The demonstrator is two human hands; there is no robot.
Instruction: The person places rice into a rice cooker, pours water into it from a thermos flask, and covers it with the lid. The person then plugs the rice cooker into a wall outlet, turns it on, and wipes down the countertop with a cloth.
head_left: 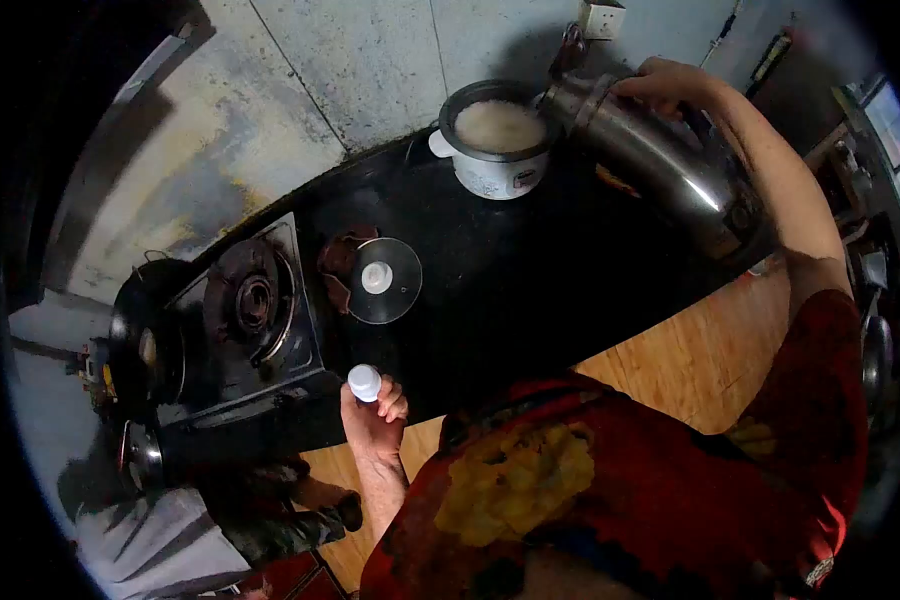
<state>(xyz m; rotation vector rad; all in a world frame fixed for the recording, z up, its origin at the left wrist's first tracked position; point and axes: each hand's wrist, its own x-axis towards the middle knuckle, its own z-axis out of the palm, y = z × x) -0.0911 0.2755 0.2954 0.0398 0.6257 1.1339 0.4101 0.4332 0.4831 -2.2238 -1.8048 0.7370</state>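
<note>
My right hand (660, 88) is closed on the handle of a large metal kettle (650, 150), which is tilted with its mouth at the rim of a white rice cooker (500, 175). Inside the cooker's dark pot is a whitish, cloudy content (498, 126). My left hand (378, 420), low at the counter's front edge, is wrapped round a small white stopper or cap (365, 382). A glass lid (395, 290) with a white knob lies on the black counter, partly over a dark red cloth (338, 262).
A gas stove (255, 300) is at the left, with a dark wok (130, 330) beyond it. Another person (160, 540) is at the lower left. A socket (602, 18) sits on the wall behind the kettle. The black counter (470, 290) ends at a front edge above the wooden floor.
</note>
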